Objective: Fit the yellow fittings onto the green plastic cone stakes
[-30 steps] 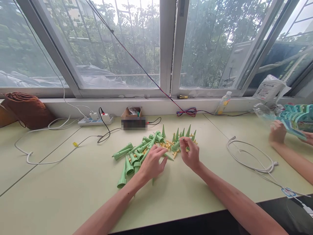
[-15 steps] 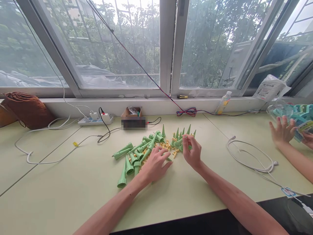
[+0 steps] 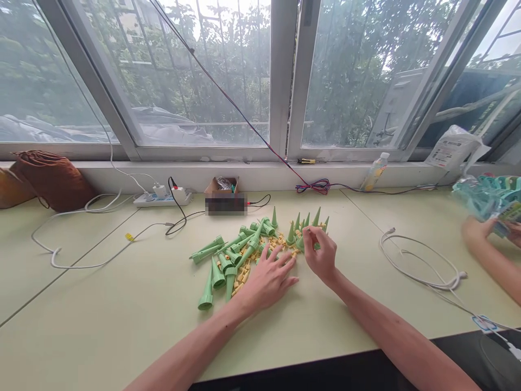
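My left hand (image 3: 273, 276) lies palm down with its fingers spread, at the near right edge of a pile. Hollow green plastic spikes (image 3: 206, 290) with wide collars make up the pile, along with small yellow plastic pieces (image 3: 240, 278). My right hand (image 3: 321, 254) is pinched, thumb against fingers, in front of several upright green cones (image 3: 316, 217). Whatever sits in that pinch is too small and hidden to make out. Fingers of my left hand cover part of the yellow pieces.
At the far right another person's hands (image 3: 480, 231) handle a teal plastic bundle (image 3: 492, 190). A white cable (image 3: 415, 279) is coiled on the right. Along the sill stand a bottle (image 3: 374, 172), an open box (image 3: 222, 184), a power strip (image 3: 163, 196) and a brown pouch (image 3: 55, 182).
My left hand has shifted a little right, and its fingers have spread out flatter. My right hand stays pinched in nearly the same place. The other person's hand has dropped lower beside the teal bundle.
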The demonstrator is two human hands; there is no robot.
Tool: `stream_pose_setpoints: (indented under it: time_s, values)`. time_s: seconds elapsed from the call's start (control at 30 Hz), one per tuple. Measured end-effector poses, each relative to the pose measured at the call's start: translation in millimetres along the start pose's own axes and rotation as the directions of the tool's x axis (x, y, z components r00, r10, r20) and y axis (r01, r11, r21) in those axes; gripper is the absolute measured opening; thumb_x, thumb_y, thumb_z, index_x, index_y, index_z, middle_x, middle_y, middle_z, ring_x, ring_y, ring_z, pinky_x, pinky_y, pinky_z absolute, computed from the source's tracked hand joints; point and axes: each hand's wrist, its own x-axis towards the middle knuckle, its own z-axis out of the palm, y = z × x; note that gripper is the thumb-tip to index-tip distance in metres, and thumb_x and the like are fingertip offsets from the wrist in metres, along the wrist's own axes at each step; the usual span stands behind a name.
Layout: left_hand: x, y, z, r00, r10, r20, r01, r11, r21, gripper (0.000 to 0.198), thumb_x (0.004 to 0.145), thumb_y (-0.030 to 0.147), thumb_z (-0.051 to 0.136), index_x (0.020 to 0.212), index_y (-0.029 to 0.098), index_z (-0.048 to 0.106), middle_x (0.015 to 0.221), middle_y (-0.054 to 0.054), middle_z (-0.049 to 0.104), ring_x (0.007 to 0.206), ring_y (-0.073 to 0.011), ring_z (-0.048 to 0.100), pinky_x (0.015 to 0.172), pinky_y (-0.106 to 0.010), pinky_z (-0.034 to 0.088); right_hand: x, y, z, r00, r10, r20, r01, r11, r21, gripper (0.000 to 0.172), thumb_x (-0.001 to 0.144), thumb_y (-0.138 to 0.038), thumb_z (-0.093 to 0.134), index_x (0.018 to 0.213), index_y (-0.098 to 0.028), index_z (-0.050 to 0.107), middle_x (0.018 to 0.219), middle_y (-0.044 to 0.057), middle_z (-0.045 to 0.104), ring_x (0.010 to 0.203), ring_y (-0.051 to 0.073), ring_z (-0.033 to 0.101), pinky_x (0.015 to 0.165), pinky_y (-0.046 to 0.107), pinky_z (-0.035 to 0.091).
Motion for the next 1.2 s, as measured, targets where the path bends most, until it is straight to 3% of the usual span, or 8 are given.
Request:
stream_pose_setpoints:
  time_s: [0.2,0.37,0.63,1.2]
  values:
    - [2.5,2.8,-4.2,1.000,-0.014,-0.020,0.013,0.999,-0.036,0.022,0.099,0.036,0.046,0.109,0.022,0.059,0.106,-0.008,0.066,0.121,-0.0296,0.051,0.110,-0.056,0.033,1.5,-3.0,0.3,1.000,-0.012,0.027,0.013,1.000,-0.006,0.022,0.096,-0.024,0.051,0.075,-0.020,0.055,0.053,-0.004,0.049,0.045,0.011,0.042,0.049,0.023,0.038]
    - [4.2,0.6,-2.1,0.998,-0.026,-0.051,0.023,0.998,-0.056,0.016,0.098,0.032,0.049,0.090,0.021,0.057,0.086,-0.005,0.061,0.097,-0.0257,0.055,0.100,-0.051,0.040,-0.4,-1.2,1.6,0.995,0.025,0.094,-0.026,1.000,0.000,0.026,0.094,-0.025,0.050,0.069,-0.021,0.053,0.052,-0.005,0.044,0.046,0.011,0.039,0.048,0.023,0.036]
    - [3.4,-4.8,3.6,0.997,-0.039,-0.067,0.034,0.996,-0.077,0.017,0.097,0.029,0.051,0.082,0.021,0.053,0.084,-0.005,0.058,0.094,-0.0242,0.052,0.096,-0.047,0.043,-3.4,2.8,3.4,0.977,0.064,0.202,-0.068,0.998,0.011,0.029,0.092,-0.023,0.050,0.063,-0.020,0.050,0.052,-0.005,0.039,0.047,0.011,0.035,0.048,0.024,0.032]
    - [1.4,-6.2,4.0,0.996,-0.052,-0.066,0.046,0.995,-0.085,0.014,0.096,0.028,0.052,0.086,0.021,0.057,0.088,-0.006,0.058,0.096,-0.0246,0.052,0.092,-0.047,0.047,-3.5,6.2,3.9,0.976,0.121,0.178,-0.096,0.985,-0.144,0.026,0.089,-0.022,0.052,0.063,-0.020,0.054,0.052,-0.004,0.045,0.047,0.012,0.040,0.050,0.025,0.033]
